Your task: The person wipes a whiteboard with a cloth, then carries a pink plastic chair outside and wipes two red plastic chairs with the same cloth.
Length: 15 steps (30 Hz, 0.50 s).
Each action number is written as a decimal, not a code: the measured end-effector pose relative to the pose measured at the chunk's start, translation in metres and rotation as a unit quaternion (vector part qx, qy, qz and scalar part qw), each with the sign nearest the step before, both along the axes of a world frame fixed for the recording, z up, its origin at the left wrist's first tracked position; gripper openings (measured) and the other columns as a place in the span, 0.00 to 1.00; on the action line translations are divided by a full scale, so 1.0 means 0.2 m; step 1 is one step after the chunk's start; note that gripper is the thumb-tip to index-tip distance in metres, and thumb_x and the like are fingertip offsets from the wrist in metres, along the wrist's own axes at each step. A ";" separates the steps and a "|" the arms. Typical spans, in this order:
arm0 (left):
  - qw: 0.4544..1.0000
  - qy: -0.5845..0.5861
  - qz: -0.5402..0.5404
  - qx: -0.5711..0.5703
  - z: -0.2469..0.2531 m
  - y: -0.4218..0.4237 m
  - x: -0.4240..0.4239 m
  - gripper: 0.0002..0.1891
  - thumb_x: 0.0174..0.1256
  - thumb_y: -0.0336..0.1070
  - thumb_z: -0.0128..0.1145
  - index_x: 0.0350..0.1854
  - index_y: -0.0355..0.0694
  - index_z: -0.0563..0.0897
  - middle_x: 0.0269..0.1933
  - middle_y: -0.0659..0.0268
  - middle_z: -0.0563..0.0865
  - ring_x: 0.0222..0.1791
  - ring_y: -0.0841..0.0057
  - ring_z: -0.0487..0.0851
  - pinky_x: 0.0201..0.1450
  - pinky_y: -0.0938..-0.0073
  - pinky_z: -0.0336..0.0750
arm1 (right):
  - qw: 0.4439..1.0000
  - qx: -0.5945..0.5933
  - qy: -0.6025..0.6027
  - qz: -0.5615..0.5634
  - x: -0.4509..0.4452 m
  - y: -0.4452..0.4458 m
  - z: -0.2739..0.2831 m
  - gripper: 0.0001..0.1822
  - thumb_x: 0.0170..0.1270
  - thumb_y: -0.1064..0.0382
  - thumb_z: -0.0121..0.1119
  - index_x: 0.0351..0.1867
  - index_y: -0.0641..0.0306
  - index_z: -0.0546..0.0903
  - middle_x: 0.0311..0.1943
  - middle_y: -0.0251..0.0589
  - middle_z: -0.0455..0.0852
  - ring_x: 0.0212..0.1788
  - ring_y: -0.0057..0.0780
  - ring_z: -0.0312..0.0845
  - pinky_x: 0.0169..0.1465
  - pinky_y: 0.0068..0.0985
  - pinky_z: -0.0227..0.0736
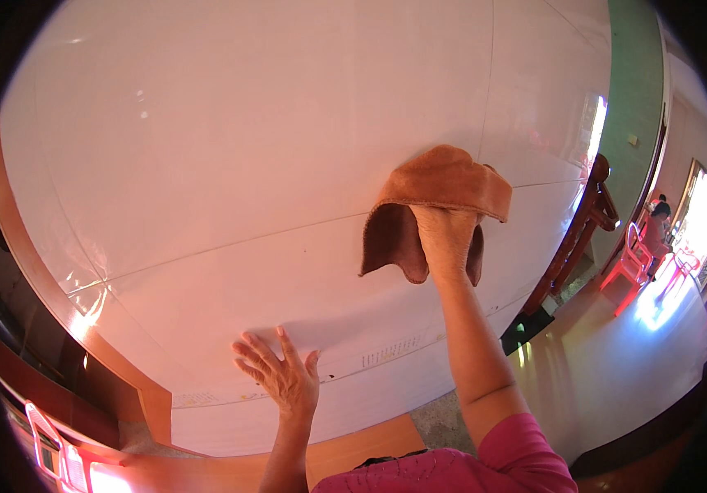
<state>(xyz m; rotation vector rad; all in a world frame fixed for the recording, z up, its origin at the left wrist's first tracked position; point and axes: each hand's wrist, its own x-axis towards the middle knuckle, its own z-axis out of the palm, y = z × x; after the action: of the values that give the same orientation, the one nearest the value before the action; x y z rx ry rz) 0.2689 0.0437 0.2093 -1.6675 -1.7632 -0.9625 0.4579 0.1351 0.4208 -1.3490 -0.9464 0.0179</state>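
Observation:
My right hand [446, 231] is pressed through a folded brown cloth [449, 179] onto a large, glossy, pale sheet-like surface [267, 154]. The cloth drapes over the fingers and hides them; its darker edges hang on both sides of the wrist. To the lower left, my left hand [286, 376] rests with spread fingers on the same surface, near its bent lower edge, and holds nothing. Thin crease or joint lines cross the surface, and small printed writing runs along its lower part.
Dark red wooden railing [575, 240] stands at the right. Beyond it, a person [656, 231] is near a pink plastic chair [630, 265] by a bright opening. Another pink chair [48, 444] is at lower left. An orange-brown wooden border [33, 265] runs along the surface's left side.

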 end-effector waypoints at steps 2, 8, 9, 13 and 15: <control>1.000 0.001 0.005 0.000 -0.01 0.00 -0.01 0.45 0.57 0.56 0.57 0.71 0.41 0.49 0.70 0.36 0.38 0.69 0.35 0.34 0.64 0.35 0.40 | 0.995 0.099 -0.013 -0.002 -0.03 -0.02 0.01 0.16 0.45 0.66 0.70 0.32 0.61 0.73 0.26 0.26 0.71 0.30 0.18 0.67 0.33 0.19 0.63; 1.000 0.003 -0.001 0.001 -0.01 0.00 0.00 0.44 0.58 0.57 0.55 0.71 0.42 0.49 0.70 0.37 0.37 0.69 0.35 0.34 0.64 0.35 0.40 | 0.950 0.233 -0.188 0.092 0.17 0.11 -0.13 0.15 0.44 0.72 0.64 0.18 0.62 0.66 0.19 0.28 0.63 0.22 0.22 0.56 0.24 0.24 0.53; 1.000 0.005 0.001 -0.002 -0.01 0.00 -0.01 0.44 0.58 0.58 0.55 0.71 0.42 0.49 0.70 0.37 0.37 0.69 0.35 0.34 0.64 0.35 0.40 | 0.945 0.252 -0.176 0.107 0.17 0.09 -0.12 0.14 0.45 0.73 0.63 0.17 0.62 0.66 0.18 0.28 0.63 0.22 0.23 0.55 0.23 0.25 0.52; 1.000 0.013 0.009 0.000 -0.02 0.01 -0.01 0.45 0.58 0.59 0.55 0.71 0.42 0.49 0.70 0.37 0.37 0.69 0.35 0.34 0.64 0.34 0.40 | 0.942 0.264 -0.178 0.102 0.16 0.04 -0.09 0.12 0.48 0.73 0.61 0.19 0.63 0.67 0.20 0.29 0.64 0.23 0.22 0.58 0.24 0.23 0.55; 1.000 0.018 0.013 0.006 -0.02 0.02 -0.01 0.45 0.57 0.60 0.54 0.71 0.42 0.50 0.70 0.37 0.37 0.69 0.34 0.35 0.64 0.33 0.41 | 0.945 0.281 -0.127 0.109 0.12 0.00 -0.07 0.11 0.49 0.73 0.62 0.22 0.64 0.69 0.23 0.30 0.66 0.25 0.22 0.62 0.27 0.22 0.58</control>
<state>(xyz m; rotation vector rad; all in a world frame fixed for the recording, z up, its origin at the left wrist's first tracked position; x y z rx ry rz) 0.2669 0.0474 0.2046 -1.6397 -1.7473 -0.9244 0.4817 0.1349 0.4063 -0.7234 -1.2042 -0.2458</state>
